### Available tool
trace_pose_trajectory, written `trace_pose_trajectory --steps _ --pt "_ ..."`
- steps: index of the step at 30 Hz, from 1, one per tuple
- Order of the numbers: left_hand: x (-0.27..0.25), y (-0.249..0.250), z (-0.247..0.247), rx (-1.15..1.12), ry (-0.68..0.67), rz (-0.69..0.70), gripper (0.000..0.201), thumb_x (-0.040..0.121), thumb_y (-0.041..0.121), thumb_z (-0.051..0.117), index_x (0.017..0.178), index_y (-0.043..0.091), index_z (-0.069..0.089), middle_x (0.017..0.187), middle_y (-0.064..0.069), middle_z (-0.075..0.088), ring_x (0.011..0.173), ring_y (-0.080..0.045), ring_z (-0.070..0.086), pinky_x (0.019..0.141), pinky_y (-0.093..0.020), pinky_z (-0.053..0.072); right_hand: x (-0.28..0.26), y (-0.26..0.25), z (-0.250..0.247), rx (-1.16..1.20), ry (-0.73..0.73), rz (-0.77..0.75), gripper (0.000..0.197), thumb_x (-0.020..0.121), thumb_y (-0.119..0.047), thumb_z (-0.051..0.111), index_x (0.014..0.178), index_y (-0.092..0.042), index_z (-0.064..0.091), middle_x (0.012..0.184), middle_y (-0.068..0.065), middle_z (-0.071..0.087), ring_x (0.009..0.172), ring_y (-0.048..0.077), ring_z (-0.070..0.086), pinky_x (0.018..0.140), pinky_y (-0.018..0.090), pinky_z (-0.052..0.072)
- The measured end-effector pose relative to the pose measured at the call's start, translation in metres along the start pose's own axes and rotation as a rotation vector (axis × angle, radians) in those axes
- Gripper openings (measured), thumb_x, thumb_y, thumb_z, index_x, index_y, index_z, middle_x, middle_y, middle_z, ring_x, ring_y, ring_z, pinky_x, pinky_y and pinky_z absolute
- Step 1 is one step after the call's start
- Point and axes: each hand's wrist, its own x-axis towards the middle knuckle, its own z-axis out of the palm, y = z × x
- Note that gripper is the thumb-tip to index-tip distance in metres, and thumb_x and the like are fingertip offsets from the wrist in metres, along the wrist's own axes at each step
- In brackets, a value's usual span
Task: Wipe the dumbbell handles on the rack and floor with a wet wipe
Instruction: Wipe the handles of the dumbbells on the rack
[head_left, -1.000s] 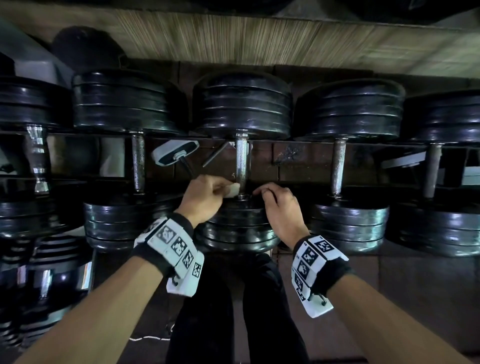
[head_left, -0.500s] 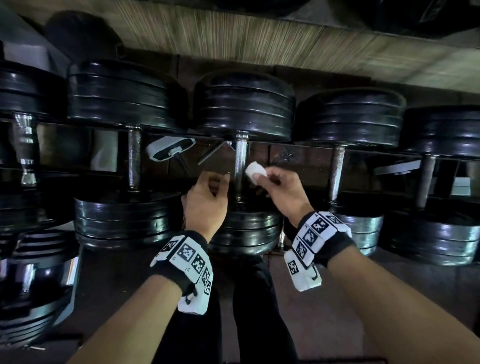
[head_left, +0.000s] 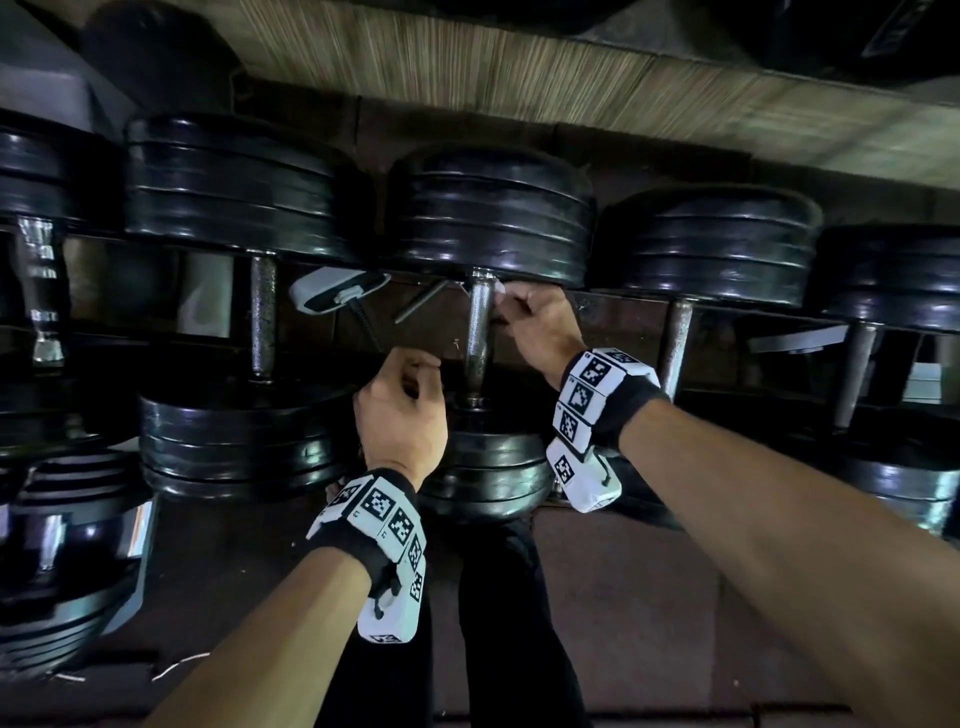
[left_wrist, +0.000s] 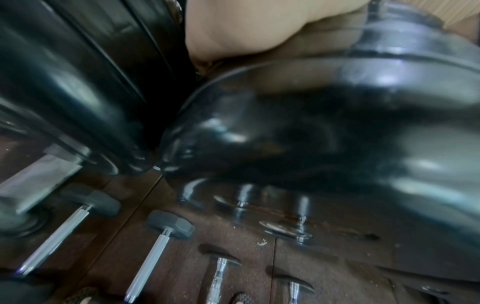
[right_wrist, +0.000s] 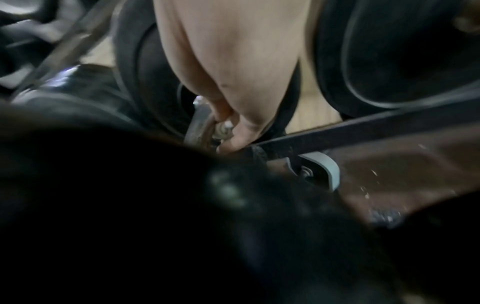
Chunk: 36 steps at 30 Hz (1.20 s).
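Observation:
The middle dumbbell's steel handle (head_left: 478, 343) stands between black weight plates (head_left: 493, 218) on the rack. My right hand (head_left: 506, 307) is at the top of that handle and pinches a small white wet wipe (head_left: 497, 297) against its right side. In the right wrist view its fingertips (right_wrist: 233, 133) sit against the handle (right_wrist: 198, 125). My left hand (head_left: 415, 376) hovers just left of the handle's lower part with fingers curled, and nothing shows in it. The left wrist view shows only the heel of the hand (left_wrist: 246, 26) over blurred black plates (left_wrist: 311, 133).
More dumbbells flank the middle one, with handles at the left (head_left: 262, 317) and right (head_left: 678, 343). A grey-white part on a dark rod (head_left: 332, 291) lies under the rack. Several small dumbbells (left_wrist: 153, 253) lie on the brown floor. My dark-trousered legs (head_left: 498, 623) are below.
The wipe passed from my left hand to my right hand. The right hand then rose with it from the handle's base to its top. The left hand drew back a little.

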Motion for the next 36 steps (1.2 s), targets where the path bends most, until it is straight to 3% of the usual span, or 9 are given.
trace_pose_trajectory --steps 3,8,13,19,22,25,28,31,36 --pt "-0.001 0.002 0.001 0.0 -0.004 -0.011 0.03 0.077 0.038 0.039 0.082 0.024 0.066 0.068 0.007 0.068 0.068 -0.018 0.066 0.072 -0.041 0.054 -0.004 0.005 0.002 0.084 0.029 -0.009 0.023 0.092 -0.039 0.057 0.081 -0.031 0.076 0.076 -0.005 0.071 0.074 0.022 0.068 0.076 0.058 0.059" --pt "0.0 -0.001 0.001 -0.001 0.004 -0.017 0.028 0.079 0.036 0.04 0.082 0.024 0.066 0.066 0.006 0.067 0.066 -0.017 0.064 0.07 -0.039 0.054 -0.017 -0.007 -0.001 0.16 0.075 0.015 0.021 0.1 -0.002 0.054 0.1 -0.007 0.075 0.097 0.019 0.072 0.083 0.024 0.072 0.08 0.05 0.062" --pt "0.001 -0.002 0.001 -0.003 0.013 0.002 0.029 0.078 0.037 0.039 0.081 0.026 0.066 0.066 0.007 0.067 0.063 -0.016 0.064 0.067 -0.037 0.054 -0.031 -0.021 -0.006 0.086 0.119 -0.074 0.023 0.102 -0.004 0.052 0.113 0.0 0.072 0.101 0.011 0.072 0.082 0.019 0.074 0.077 0.035 0.063" --pt "0.002 -0.005 0.002 0.045 -0.015 -0.004 0.028 0.078 0.042 0.039 0.083 0.029 0.064 0.067 0.008 0.068 0.069 -0.019 0.066 0.078 -0.043 0.054 -0.039 -0.035 0.002 -0.252 0.086 -0.176 0.021 0.097 -0.012 0.05 0.092 -0.005 0.069 0.078 0.013 0.071 0.072 0.034 0.07 0.072 0.05 0.058" --pt "0.012 -0.002 -0.001 0.068 -0.135 -0.019 0.022 0.09 0.04 0.052 0.108 0.033 0.063 0.083 0.016 0.068 0.082 -0.015 0.068 0.088 -0.044 0.054 -0.05 -0.034 -0.003 -0.207 0.072 -0.119 0.019 0.099 -0.014 0.053 0.095 -0.009 0.071 0.078 0.004 0.072 0.069 0.019 0.068 0.072 0.036 0.057" --pt "0.033 0.015 -0.01 -0.056 -0.424 0.008 0.038 0.1 0.021 0.055 0.137 0.024 0.049 0.101 0.012 0.068 0.086 -0.011 0.069 0.081 -0.02 0.053 -0.066 -0.032 -0.006 -0.131 0.078 -0.087 0.017 0.1 -0.019 0.058 0.1 -0.01 0.074 0.075 0.001 0.071 0.06 0.008 0.06 0.059 0.026 0.052" --pt "0.05 0.029 -0.018 0.012 -0.625 0.092 0.02 0.098 0.013 0.059 0.118 0.017 0.062 0.101 0.0 0.072 0.088 -0.017 0.07 0.082 -0.025 0.052 -0.08 -0.032 -0.005 0.051 0.064 0.008 0.008 0.098 -0.019 0.064 0.097 -0.016 0.071 0.081 -0.003 0.074 0.068 0.011 0.07 0.066 0.034 0.06" --pt "0.06 0.032 -0.024 0.049 -0.64 0.085 0.019 0.092 0.014 0.068 0.106 0.002 0.066 0.097 -0.011 0.073 0.088 -0.022 0.07 0.083 -0.03 0.054 -0.091 -0.032 -0.003 0.289 0.035 0.112 0.009 0.097 -0.016 0.066 0.105 -0.015 0.067 0.091 0.001 0.076 0.075 0.017 0.075 0.07 0.04 0.062" --pt "0.082 0.018 -0.015 -0.06 -0.41 -0.04 0.016 0.092 0.015 0.069 0.099 0.007 0.057 0.096 -0.01 0.07 0.082 -0.019 0.072 0.074 -0.029 0.061 -0.096 -0.014 0.007 0.016 0.18 0.069 0.014 0.103 -0.033 0.053 0.104 -0.028 0.066 0.08 -0.006 0.072 0.062 0.011 0.065 0.061 0.042 0.057"
